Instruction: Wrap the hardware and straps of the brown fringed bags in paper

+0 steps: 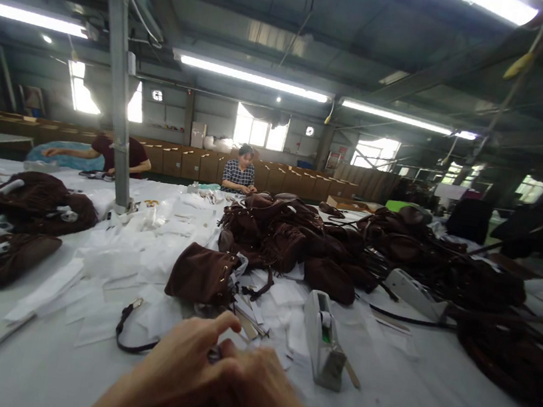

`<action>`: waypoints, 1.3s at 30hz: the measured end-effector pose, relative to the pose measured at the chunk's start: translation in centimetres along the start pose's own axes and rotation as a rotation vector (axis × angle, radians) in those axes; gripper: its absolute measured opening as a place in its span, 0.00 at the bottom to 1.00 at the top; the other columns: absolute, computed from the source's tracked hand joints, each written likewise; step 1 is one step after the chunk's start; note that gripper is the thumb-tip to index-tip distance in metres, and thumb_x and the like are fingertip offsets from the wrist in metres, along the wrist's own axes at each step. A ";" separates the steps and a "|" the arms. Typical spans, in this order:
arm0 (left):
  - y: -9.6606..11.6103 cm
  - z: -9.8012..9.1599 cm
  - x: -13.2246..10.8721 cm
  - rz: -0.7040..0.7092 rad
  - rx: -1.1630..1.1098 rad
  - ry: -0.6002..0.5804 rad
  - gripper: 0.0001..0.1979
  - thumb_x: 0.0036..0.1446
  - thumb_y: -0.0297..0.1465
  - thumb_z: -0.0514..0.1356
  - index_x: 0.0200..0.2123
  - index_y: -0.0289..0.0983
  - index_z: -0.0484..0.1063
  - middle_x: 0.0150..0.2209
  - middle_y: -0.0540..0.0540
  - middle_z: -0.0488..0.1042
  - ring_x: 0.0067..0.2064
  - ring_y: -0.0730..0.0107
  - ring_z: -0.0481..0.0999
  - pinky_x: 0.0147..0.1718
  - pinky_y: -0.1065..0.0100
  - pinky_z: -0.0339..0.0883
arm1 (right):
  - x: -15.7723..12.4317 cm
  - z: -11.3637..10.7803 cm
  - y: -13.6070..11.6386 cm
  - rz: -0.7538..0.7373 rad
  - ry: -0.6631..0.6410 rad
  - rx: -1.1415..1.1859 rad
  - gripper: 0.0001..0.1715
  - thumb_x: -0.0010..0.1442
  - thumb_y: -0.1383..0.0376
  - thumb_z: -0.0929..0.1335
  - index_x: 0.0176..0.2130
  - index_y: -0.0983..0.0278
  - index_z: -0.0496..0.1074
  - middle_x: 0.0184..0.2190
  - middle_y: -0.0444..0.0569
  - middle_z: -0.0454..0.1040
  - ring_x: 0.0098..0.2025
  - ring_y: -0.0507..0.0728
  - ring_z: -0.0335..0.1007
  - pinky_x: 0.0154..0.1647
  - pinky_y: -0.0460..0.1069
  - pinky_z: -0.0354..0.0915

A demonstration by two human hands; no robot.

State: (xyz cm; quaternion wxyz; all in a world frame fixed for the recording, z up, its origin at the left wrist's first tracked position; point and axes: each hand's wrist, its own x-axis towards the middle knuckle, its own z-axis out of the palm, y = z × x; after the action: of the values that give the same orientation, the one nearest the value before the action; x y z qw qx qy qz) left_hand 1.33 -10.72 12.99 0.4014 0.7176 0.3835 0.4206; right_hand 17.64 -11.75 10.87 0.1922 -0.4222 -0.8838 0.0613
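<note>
My left hand (192, 354) and my right hand (259, 380) meet at the table's near edge, fingers curled in together. A small greyish bit (214, 354) shows between them; its kind cannot be made out, and most of the fingertips are hidden. Just beyond my hands, a dark brown drawstring bag (198, 273) lies on its side with brass-coloured eyelets along its opening. A thin dark strap (121, 327) with a metal clasp curves over the table and disappears behind my left wrist. To the right of my right hand stands a grey tape dispenser (323, 342).
Brown bags are heaped in the middle (287, 233) and at left (33, 204). White paper sheets (112, 262) cover much of the table. A second tape dispenser (415, 294) stands at right. A metal post (120, 88) rises at left. Two people (240, 171) work across the table.
</note>
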 end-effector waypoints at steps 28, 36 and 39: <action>1.9 -0.9 1.2 0.088 0.051 0.146 0.23 0.40 0.41 0.69 0.41 0.41 0.73 0.20 0.52 0.71 0.20 0.70 0.66 0.20 0.74 0.55 | 2.3 -4.7 -0.6 -0.006 0.042 -0.169 0.10 0.57 0.61 0.70 0.32 0.67 0.72 0.24 0.50 0.77 0.24 0.56 0.72 0.23 0.46 0.51; 4.9 -2.2 2.8 0.104 -0.582 0.674 0.22 0.48 0.54 0.60 0.33 0.42 0.64 0.14 0.60 0.55 0.13 0.79 0.51 0.12 0.79 0.47 | 4.7 -8.2 -2.9 -0.061 0.157 0.299 0.16 0.58 0.52 0.69 0.36 0.62 0.71 0.25 0.40 0.73 0.26 0.50 0.68 0.24 0.42 0.53; 3.5 -2.3 3.5 0.053 -0.604 0.619 0.25 0.49 0.57 0.57 0.36 0.42 0.63 0.14 0.60 0.58 0.13 0.79 0.53 0.12 0.79 0.48 | 4.5 -7.0 -2.1 0.028 0.133 0.217 0.17 0.60 0.51 0.67 0.34 0.63 0.70 0.24 0.42 0.73 0.24 0.50 0.67 0.22 0.43 0.50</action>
State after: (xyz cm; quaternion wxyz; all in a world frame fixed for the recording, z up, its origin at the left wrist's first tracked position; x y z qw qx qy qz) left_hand 1.17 -8.39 17.88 0.4487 0.4175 0.3268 0.7194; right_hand 16.31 -10.04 19.16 0.2941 -0.4145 -0.8511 0.1312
